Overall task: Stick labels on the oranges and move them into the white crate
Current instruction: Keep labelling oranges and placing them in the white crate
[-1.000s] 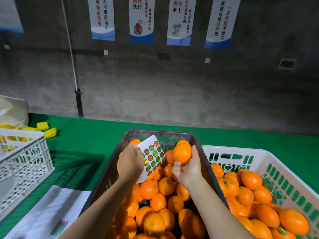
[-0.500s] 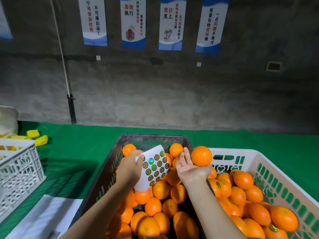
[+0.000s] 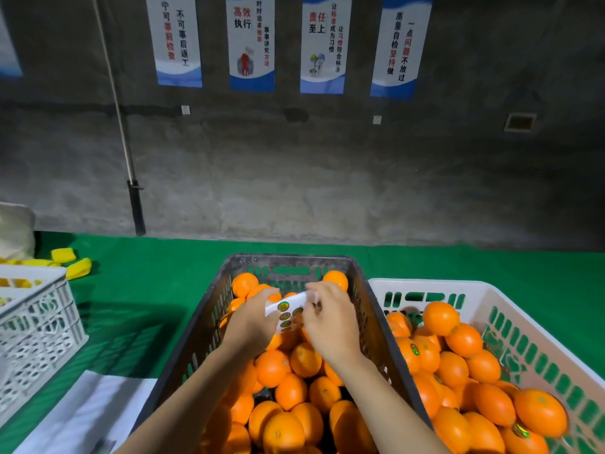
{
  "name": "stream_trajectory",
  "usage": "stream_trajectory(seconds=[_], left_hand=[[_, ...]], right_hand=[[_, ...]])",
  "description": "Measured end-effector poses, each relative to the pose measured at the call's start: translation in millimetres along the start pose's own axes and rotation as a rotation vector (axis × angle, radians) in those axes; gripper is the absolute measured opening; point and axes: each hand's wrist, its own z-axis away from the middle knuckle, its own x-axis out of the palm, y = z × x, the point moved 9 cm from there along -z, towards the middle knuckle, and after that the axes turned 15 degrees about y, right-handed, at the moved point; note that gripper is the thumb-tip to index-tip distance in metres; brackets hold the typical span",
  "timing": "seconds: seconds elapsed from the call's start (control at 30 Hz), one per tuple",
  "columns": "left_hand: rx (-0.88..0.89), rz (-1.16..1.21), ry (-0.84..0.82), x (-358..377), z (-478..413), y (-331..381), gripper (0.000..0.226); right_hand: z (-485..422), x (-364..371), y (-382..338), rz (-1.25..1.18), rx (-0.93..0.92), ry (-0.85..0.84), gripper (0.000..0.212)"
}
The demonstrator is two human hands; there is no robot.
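Observation:
A dark crate [image 3: 288, 258] in front of me is full of unlabelled oranges [image 3: 291, 391]. To its right stands the white crate [image 3: 425, 285], holding several oranges [image 3: 440, 317], some with shiny labels. Above the dark crate my left hand [image 3: 252, 317] grips a white label sheet [image 3: 288, 309] by its left edge. My right hand [image 3: 330, 322] has its fingertips curled onto the sheet's right side and pinches at a label there. Neither hand holds an orange.
Another white crate [image 3: 36, 322] sits at the left edge, with yellow pieces [image 3: 78, 267] behind it. A white paper [image 3: 82, 414] lies at the front left on the green cloth [image 3: 147, 290]. A grey wall with posters rises behind the table.
My right hand carried an orange right toward the white crate, no longer holds it, and has come back to the label sheet. My left hand kept the sheet, now tilted flatter.

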Motion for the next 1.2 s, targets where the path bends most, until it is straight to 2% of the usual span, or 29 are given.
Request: stream_trajectory(seconds=[0.07, 0.17, 0.3, 0.47, 0.7, 0.93, 1.03, 1.1, 1.17, 1.2], left_hand=[[0.049, -0.001, -0.001, 2, 1, 1, 0.039], [0.151, -0.010, -0.023, 4, 3, 10, 0.028], [0.244, -0.007, -0.031, 2, 5, 21, 0.027], [0.168, 0.028, -0.068, 4, 1, 18, 0.026], [0.048, 0.155, -0.105, 5, 1, 17, 0.026], [0.056, 0.123, -0.109, 7, 1, 12, 0.032], [0.059, 0.046, -0.043, 0, -2, 6, 0.031], [0.001, -0.041, 0.067, -11, -5, -3, 0.032], [-0.113, -0.124, 0.199, -28, -8, -13, 0.035], [-0.169, -0.146, 0.251, -34, -8, -16, 0.037]], right_hand=[[12, 17, -11, 0.086, -0.197, -0.120, 0.038], [14, 21, -10, 0.084, -0.221, -0.162, 0.040], [11, 18, -8, 0.087, -0.211, -0.166, 0.032], [10, 13, -9, 0.046, -0.150, -0.153, 0.021], [13, 12, -7, 0.079, -0.122, -0.153, 0.019], [17, 16, -11, 0.038, -0.173, -0.182, 0.017], [16, 14, -17, 0.006, -0.205, -0.165, 0.018], [10, 2, -19, -0.028, -0.183, -0.047, 0.016], [5, -4, -14, -0.106, -0.104, 0.021, 0.015], [5, -1, -10, -0.194, -0.019, -0.020, 0.015]])
